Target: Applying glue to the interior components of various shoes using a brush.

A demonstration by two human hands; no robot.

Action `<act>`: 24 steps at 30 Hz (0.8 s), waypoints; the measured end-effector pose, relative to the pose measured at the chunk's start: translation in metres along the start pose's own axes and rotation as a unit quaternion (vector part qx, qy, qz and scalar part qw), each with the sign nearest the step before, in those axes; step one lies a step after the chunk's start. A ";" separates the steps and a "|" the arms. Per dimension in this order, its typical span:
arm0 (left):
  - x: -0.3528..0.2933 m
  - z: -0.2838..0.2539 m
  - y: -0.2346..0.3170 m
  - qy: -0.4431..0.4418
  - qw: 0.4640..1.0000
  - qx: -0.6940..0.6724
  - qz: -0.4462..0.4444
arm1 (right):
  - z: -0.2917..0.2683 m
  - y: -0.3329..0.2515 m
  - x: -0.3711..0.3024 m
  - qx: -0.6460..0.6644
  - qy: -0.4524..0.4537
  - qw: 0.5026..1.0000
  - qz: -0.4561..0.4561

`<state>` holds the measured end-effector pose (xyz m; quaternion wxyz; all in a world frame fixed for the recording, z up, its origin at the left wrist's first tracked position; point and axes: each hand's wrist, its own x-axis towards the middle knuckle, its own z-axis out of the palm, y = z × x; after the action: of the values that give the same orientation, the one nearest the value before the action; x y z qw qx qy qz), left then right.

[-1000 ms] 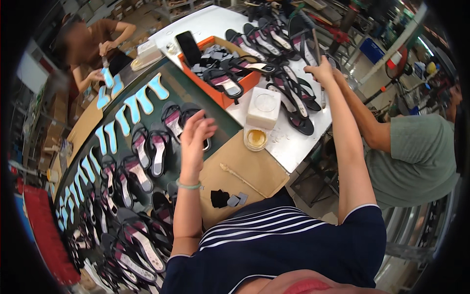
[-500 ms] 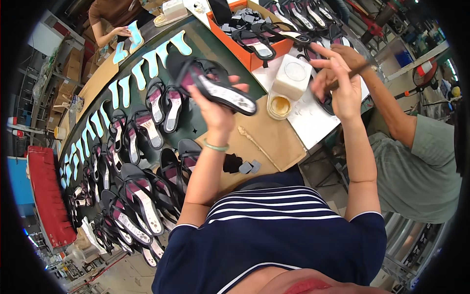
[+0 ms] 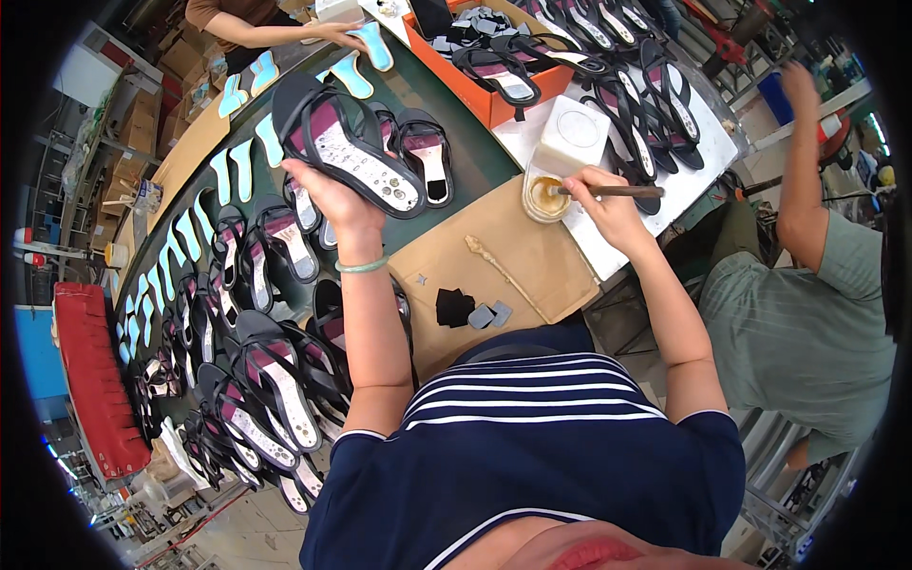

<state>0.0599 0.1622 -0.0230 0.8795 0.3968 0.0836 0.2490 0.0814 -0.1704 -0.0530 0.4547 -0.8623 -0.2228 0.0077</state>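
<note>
A black flip-flop-style sandal [image 3: 366, 163] with a purple and white insole is in my left hand [image 3: 340, 204], raised over the green table. Dark marks dot the white part of that insole. My right hand [image 3: 611, 211] grips a brush [image 3: 622, 191] by its brown handle, its tip down in a small pot of yellowish paste [image 3: 543, 201]. Just beyond the held sandal lies another sandal [image 3: 427, 161], a black patch on its heel area. Black pieces [image 3: 454, 308] and grey pieces [image 3: 483, 316] lie on the brown board [image 3: 541, 256] before me.
A stick-like piece [image 3: 494, 271] crosses the board. Behind the pot stands a white container [image 3: 572, 135]; an orange box [image 3: 494, 106] holds grey pieces and sandals. Many sandals [image 3: 271, 370] crowd the left. One co-worker's hand [image 3: 356, 36] touches pale-blue insoles; another person [image 3: 798, 323] is at right.
My left hand has shifted left with a sandal. My right hand has come down with the brush into the pot. The right-hand co-worker's hand has moved away from the sandals.
</note>
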 end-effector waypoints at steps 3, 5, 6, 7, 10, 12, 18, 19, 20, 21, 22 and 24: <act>-0.001 0.002 0.001 -0.003 0.999 -0.007 -0.051 | -0.004 0.010 0.004 0.051 -0.047 0.996 0.056; -0.002 0.004 0.001 -0.009 0.998 -0.019 -0.057 | -0.018 0.011 0.006 0.184 -0.059 0.976 0.098; -0.002 0.005 0.003 -0.012 0.998 -0.024 -0.059 | -0.027 0.005 0.007 0.234 -0.051 0.967 0.086; -0.001 0.005 0.003 -0.009 0.998 -0.025 -0.055 | -0.035 0.005 0.005 0.253 -0.039 0.964 0.070; 0.001 0.005 0.000 -0.003 0.999 0.000 -0.041 | -0.044 -0.008 -0.001 0.254 0.007 0.967 0.024; 0.002 0.000 -0.003 -0.008 0.999 -0.016 -0.051 | -0.040 -0.005 -0.006 0.223 0.015 0.975 0.009; 0.009 -0.012 -0.014 -0.066 0.997 0.036 -0.018 | -0.029 0.003 -0.022 0.481 -0.001 0.867 0.129; 0.009 -0.020 -0.015 -0.092 0.993 0.062 -0.031 | -0.031 -0.003 -0.021 0.490 0.057 0.864 0.103; 0.014 -0.028 -0.023 -0.057 0.995 0.073 -0.022 | -0.031 -0.006 -0.021 0.496 0.115 0.857 0.077; 0.022 -0.040 -0.034 -0.018 0.996 0.083 -0.011 | -0.028 -0.004 -0.021 0.458 0.162 0.872 0.067; 0.019 -0.033 -0.035 -0.012 0.997 0.081 -0.010 | -0.025 0.007 -0.028 0.418 0.145 0.892 0.095; 0.009 -0.015 -0.033 -0.022 0.997 0.077 -0.024 | -0.016 0.032 -0.047 0.333 0.106 0.925 0.149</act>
<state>0.0749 0.1576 -0.0570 0.8540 0.4661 0.0929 0.2117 0.0543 -0.2171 -0.0783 0.7306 -0.6798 -0.0271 0.0574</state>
